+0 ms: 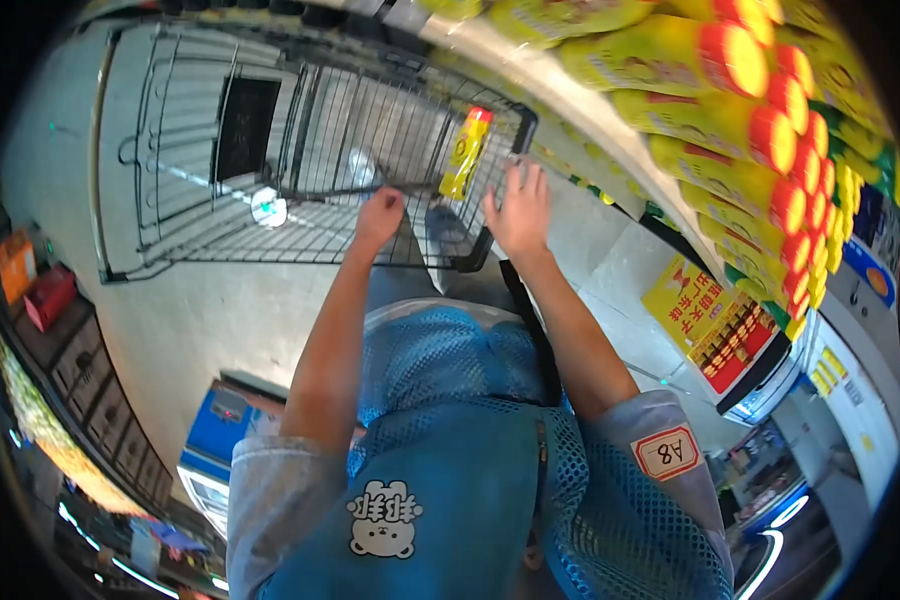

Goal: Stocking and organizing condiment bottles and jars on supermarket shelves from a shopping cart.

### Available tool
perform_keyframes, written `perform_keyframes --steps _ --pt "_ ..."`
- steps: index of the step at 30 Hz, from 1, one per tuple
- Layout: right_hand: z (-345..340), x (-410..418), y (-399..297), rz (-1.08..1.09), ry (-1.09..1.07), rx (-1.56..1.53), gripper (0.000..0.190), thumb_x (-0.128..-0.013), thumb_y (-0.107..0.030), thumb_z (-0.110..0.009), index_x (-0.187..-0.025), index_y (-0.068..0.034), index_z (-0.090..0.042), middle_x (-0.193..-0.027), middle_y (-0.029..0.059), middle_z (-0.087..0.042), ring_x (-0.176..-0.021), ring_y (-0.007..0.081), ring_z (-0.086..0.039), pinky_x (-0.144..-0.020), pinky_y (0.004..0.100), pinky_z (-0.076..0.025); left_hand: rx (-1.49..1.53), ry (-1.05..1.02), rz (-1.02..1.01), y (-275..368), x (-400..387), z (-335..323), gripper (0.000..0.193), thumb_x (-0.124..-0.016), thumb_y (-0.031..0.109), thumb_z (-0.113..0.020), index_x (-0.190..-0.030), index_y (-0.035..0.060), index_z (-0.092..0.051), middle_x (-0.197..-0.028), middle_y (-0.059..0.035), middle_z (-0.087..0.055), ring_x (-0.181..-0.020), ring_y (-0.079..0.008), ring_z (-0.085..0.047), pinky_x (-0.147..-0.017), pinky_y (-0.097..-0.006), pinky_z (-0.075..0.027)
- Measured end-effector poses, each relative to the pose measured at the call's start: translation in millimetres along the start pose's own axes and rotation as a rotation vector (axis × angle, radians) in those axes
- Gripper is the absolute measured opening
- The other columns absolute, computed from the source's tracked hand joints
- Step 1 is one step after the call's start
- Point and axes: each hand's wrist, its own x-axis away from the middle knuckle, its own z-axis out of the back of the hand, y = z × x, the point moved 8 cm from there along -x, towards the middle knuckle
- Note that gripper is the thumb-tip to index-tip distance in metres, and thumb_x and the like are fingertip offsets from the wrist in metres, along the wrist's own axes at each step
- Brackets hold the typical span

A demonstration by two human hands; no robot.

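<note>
My left hand (380,217) is over the wire shopping cart (330,259), its fingers curled beside a thin dark bar. Whether they grip that bar cannot be told. My right hand (523,201) has its fingers spread at the cart's right end, near the black corner pieces, with nothing seen in it. Between the two hands, a yellow bottle-like package (465,154) with a red top rests inside the basket, tilted. A dark panel (246,129) is fixed on the cart's left part. Through the wires a dark shoe (446,223) shows.
Packed yellow bottles with red caps (784,139) fill a shelf (562,90) at right. Below it stands a yellow-and-red sign board (709,322) bearing writing. A blue-and-white cabinet (214,431) is behind on the left, near a drawer unit (94,367) with a red box (50,298) on top.
</note>
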Motion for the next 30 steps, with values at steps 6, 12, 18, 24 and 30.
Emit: perform_keyframes --steps 6,12,18,24,30 --pt "-42.6 3.6 8.1 -0.022 0.091 0.084 0.055 -0.076 -0.015 -0.068 -0.126 -0.001 -0.048 -0.130 0.0219 -0.043 -0.118 0.0408 -0.043 -0.097 0.0488 -0.040 -0.017 -0.129 0.184 0.0 -28.9 -52.4 0.025 -0.084 0.032 -0.062 -0.098 0.0118 -0.066 -0.093 -0.0189 -0.069 -0.095 -0.0391 -0.064 -0.083 -0.0462 -0.052" --pt "-58.1 9.7 3.7 0.007 0.112 0.144 0.051 -0.073 -0.005 -0.064 -0.122 0.000 -0.050 -0.135 0.0215 -0.041 -0.124 0.0444 -0.037 -0.101 0.0531 -0.036 -0.073 -0.168 0.034 -9.0 -60.5 -89.6 0.037 -0.082 0.038 -0.067 -0.106 0.0113 -0.063 -0.096 -0.0157 -0.069 -0.093 -0.0352 -0.066 -0.080 -0.0428 -0.052" --pt "-67.0 13.8 6.0 0.039 0.119 0.145 0.045 -0.074 0.000 -0.060 -0.119 0.000 -0.053 -0.136 0.0218 -0.040 -0.127 0.0432 -0.037 -0.102 0.0517 -0.036 -0.096 -0.172 0.065 0.7 -78.4 -107.4 0.050 -0.080 0.042 -0.068 -0.114 0.0067 -0.059 -0.109 -0.0189 -0.065 -0.102 -0.0359 -0.063 -0.086 -0.0433 -0.051" --pt "-85.7 14.2 22.8 -0.074 0.000 -0.037 0.042 -0.074 0.001 -0.058 -0.116 -0.001 -0.057 -0.136 0.0213 -0.038 -0.113 0.0371 -0.049 -0.093 0.0457 -0.043 -0.204 -0.281 0.085 6.0 -82.2 -136.0 0.063 -0.080 0.044 -0.068 -0.126 0.0060 -0.048 -0.123 -0.0195 -0.056 -0.116 -0.0365 -0.055 -0.095 -0.0439 -0.048" --pt "-87.5 19.8 26.5 -0.112 -0.007 -0.079 0.037 -0.074 0.003 -0.056 -0.110 -0.002 -0.060 -0.136 0.0207 -0.038 -0.110 0.0369 -0.050 -0.091 0.0438 -0.044 -0.185 -0.257 0.095 12.9 -88.4 -153.5 0.067 -0.081 0.042 -0.071 -0.129 0.0057 -0.042 -0.124 -0.0189 -0.053 -0.118 -0.0349 -0.053 -0.096 -0.0429 -0.048"
